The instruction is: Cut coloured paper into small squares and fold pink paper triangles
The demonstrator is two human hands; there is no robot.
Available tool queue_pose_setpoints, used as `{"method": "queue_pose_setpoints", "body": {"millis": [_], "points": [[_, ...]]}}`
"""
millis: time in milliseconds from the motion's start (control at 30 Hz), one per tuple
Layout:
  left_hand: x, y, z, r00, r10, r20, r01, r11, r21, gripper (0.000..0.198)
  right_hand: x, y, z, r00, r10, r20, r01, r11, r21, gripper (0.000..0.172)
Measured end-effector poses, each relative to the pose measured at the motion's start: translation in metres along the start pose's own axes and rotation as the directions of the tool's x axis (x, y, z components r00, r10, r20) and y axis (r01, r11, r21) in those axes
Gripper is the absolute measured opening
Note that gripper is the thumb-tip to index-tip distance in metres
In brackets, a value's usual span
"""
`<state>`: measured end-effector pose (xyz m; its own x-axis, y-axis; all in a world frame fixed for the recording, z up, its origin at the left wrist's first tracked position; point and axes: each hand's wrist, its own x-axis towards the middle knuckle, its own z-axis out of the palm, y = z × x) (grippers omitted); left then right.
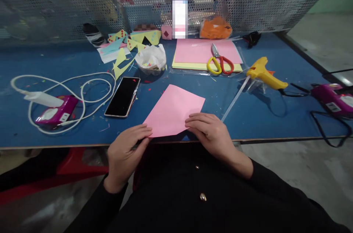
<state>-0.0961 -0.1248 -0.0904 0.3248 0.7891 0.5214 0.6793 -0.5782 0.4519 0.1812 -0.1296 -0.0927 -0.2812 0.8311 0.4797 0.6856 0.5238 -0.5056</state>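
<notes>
Left grip (125, 152) is pinching the near left corner of a pink sheet (173, 111) between thumb and fingers. Right grip (211, 132) is holding the sheet's near right edge. Sheet is lying at the near edge of the blue tabletop (256, 122). Phone (123, 97) is lying just left of it. Farther off, scissors (220, 57) are resting on stacked paper (190, 51); yellow glue gun (266, 74) is lying to the right.

On the counter (270, 124), the phone (122, 97) lies left of the paper sheet (173, 111), the glue gun (266, 74) right, and the scissors (216, 51) behind, on a pile (193, 51).
</notes>
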Motion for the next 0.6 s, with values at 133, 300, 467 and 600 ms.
{"method": "queue_pose_setpoints", "body": {"millis": [133, 300, 467, 600], "points": [[0.001, 0.0, 0.0, 1.0, 0.028, -0.014, -0.028, 0.999, 0.034, 0.02, 0.001, -0.004, 0.001, 0.999, -0.018, -0.031, 0.018, 1.0, -0.014, 0.014], [0.013, 0.008, 0.004, 0.996, 0.081, 0.035, -0.081, 0.997, -0.001, 0.024, 0.007, -0.015, 0.003, 0.993, -0.115, -0.028, 0.114, 0.993, -0.039, 0.018], [0.017, 0.004, 0.0, 0.999, -0.048, 0.023, 0.052, 0.959, -0.28, 0.02, 0.009, -0.009, -0.004, 0.996, -0.082, -0.034, 0.08, 0.995, -0.063, 0.016], [0.013, -0.007, -0.012, 0.983, -0.185, -0.011, 0.162, 0.891, -0.425, 0.02, 0.008, 0.0, -0.015, 0.996, -0.001, -0.089, -0.002, 1.0, -0.027, 0.021]]}}
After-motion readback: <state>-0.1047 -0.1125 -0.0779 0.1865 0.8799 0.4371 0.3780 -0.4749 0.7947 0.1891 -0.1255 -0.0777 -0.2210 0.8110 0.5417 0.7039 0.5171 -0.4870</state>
